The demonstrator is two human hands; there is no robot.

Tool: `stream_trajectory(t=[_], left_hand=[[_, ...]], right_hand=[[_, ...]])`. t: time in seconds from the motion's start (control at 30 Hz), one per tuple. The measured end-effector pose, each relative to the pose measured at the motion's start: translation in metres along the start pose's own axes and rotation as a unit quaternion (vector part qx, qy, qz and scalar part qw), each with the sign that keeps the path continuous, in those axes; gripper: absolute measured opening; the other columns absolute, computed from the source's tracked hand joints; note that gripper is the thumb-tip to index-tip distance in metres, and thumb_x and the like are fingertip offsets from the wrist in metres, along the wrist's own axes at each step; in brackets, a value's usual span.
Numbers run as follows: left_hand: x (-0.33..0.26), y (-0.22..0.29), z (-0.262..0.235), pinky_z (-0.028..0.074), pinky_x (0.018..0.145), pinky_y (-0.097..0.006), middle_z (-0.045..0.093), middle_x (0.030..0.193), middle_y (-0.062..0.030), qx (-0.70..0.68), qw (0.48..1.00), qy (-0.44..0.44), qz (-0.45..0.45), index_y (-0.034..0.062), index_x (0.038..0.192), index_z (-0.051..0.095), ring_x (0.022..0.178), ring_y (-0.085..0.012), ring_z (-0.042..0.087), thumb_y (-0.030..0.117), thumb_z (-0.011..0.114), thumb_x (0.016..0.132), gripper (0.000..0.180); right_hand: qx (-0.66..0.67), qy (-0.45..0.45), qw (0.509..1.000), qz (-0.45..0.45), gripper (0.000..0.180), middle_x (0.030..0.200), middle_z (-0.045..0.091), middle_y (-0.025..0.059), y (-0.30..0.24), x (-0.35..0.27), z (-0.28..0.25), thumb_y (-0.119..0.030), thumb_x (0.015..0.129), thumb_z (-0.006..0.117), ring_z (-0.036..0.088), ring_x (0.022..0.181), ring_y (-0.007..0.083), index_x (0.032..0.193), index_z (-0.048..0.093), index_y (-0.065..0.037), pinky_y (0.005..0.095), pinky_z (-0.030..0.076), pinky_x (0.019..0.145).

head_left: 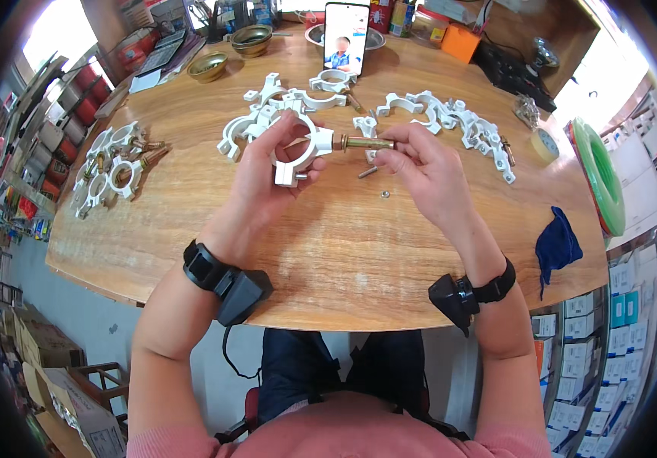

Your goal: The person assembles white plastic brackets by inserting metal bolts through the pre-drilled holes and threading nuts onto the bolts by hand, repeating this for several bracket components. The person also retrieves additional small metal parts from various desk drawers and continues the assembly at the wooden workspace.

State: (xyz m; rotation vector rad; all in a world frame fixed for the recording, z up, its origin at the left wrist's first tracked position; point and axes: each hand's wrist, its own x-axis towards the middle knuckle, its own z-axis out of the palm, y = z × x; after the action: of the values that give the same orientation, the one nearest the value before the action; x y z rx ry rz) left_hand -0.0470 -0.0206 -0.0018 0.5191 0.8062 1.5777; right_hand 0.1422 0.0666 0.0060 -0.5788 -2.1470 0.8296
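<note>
Wooden tabletop (328,275): left hand (256,168) curled round a white pipe clamp (324,140), in front of the smartphone (345,38); right hand (431,164), fingertips nearly together, pinched its brass-coloured bolt (367,143). Off-axis turning, I judged, could cross-thread it.

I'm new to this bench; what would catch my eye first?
First, the white ring clamp in the left grip, mid-picture, beside a brass-coloured bolt in the right grip. Then the upright phone at the table's far side and the dark blue cloth near the table's right edge.
</note>
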Motion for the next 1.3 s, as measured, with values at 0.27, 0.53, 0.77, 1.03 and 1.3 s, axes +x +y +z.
stream_trajectory(t=[0.27, 0.53, 0.77, 1.03, 1.3], left_hand=[[0.001, -0.001, 0.004, 0.044, 0.056, -0.025, 0.059, 0.081, -0.0075, 0.000, 1.000, 0.021, 0.014, 0.0035, 0.092, 0.054, 0.065, -0.0169, 0.055, 0.031, 0.044, 0.086, 0.029], [0.003, 0.000, 0.002, 0.043, 0.055, -0.026, 0.059, 0.080, -0.0077, 0.017, 1.000, -0.001, 0.026, 0.0035, 0.092, 0.053, 0.065, -0.0182, 0.055, 0.031, 0.044, 0.086, 0.030], [0.006, -0.002, 0.001, 0.044, 0.054, -0.027, 0.059, 0.081, -0.0097, 0.011, 0.999, -0.018, 0.024, 0.0025, 0.091, 0.051, 0.063, -0.0174, 0.056, 0.031, 0.043, 0.087, 0.030], [0.001, -0.002, -0.003, 0.044, 0.049, -0.024, 0.060, 0.079, -0.0074, 0.028, 0.999, -0.031, 0.007, 0.0022, 0.095, 0.054, 0.060, -0.0131, 0.055, 0.031, 0.039, 0.088, 0.033], [-0.004, 0.004, 0.008, 0.043, 0.052, -0.023, 0.060, 0.076, -0.0068, 0.054, 0.997, -0.045, 0.026, 0.0017, 0.095, 0.054, 0.058, -0.0122, 0.054, 0.031, 0.039, 0.088, 0.034]], right_hand=[[0.090, 0.013, 0.995, 0.028, 0.018, 0.070, 0.059, 0.0059, 0.003, -0.001, 0.005, -0.017, 0.084, 0.051, 0.056, 0.063, 0.0108, 0.089, 0.054, -0.001, 0.0238, 0.044, 0.058], [0.091, -0.028, 0.993, 0.065, 0.019, 0.069, 0.059, 0.0056, 0.000, 0.003, 0.001, -0.018, 0.084, 0.051, 0.053, 0.060, 0.0098, 0.084, 0.054, 0.000, 0.0228, 0.043, 0.056], [0.041, -0.032, 0.998, 0.044, 0.017, 0.064, 0.057, 0.0047, 0.002, 0.000, 0.002, -0.018, 0.083, 0.052, 0.050, 0.056, 0.0084, 0.083, 0.053, -0.001, 0.0226, 0.039, 0.051], [0.082, -0.051, 0.994, 0.048, 0.019, 0.060, 0.056, 0.0036, -0.003, -0.003, 0.002, -0.020, 0.082, 0.053, 0.049, 0.053, 0.0079, 0.075, 0.053, -0.003, 0.0231, 0.039, 0.050], [0.107, -0.163, 0.976, 0.101, 0.028, 0.054, 0.053, 0.0029, -0.014, -0.004, -0.002, -0.027, 0.086, 0.047, 0.049, 0.049, 0.0079, 0.072, 0.050, -0.002, 0.0235, 0.038, 0.045]])
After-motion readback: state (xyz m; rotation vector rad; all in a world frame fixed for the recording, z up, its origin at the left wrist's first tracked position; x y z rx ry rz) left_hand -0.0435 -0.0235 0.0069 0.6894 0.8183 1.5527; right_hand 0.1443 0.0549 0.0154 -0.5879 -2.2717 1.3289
